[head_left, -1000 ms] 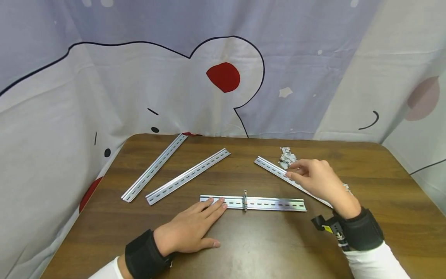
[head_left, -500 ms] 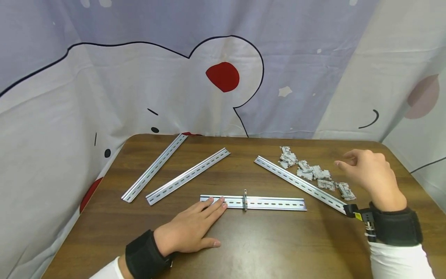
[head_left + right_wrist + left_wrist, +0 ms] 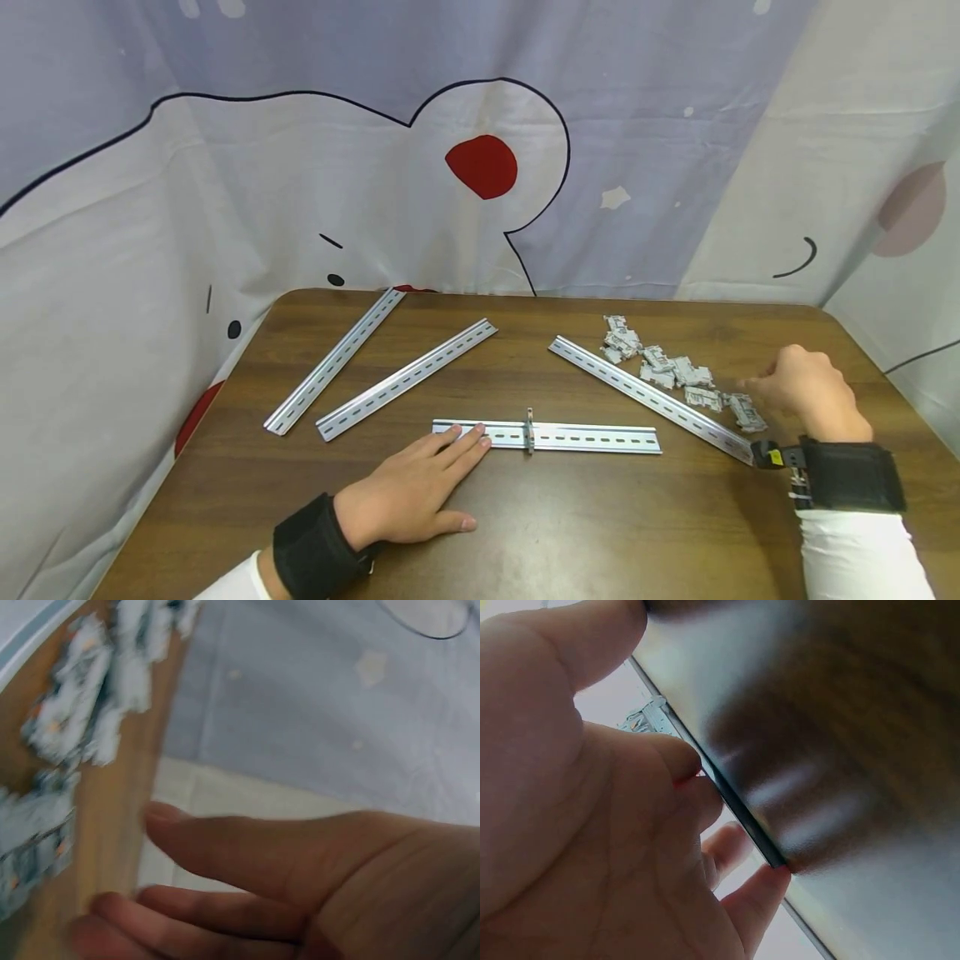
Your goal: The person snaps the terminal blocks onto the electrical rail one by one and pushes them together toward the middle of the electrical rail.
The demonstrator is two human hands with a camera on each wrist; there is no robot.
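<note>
Head view: front rail (image 3: 600, 439) under left hand (image 3: 411, 492), fingers slightly spread; modules (image 3: 684, 372), toward right edge of table (image 3: 570, 525), beside right hand (image 3: 813, 393), thumb and fingers parted.

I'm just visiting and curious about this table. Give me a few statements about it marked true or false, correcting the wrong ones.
1. The left hand touches the crosswise rail. True.
2. Six rails lie on the table. False: four lie on the table.
3. One small part stands across the crosswise rail. True.
4. The loose pale parts lie at the far left. False: the loose pale parts lie beside the rail farthest right.
5. The right hand grips a rail. False: the right hand holds no rail.
</note>
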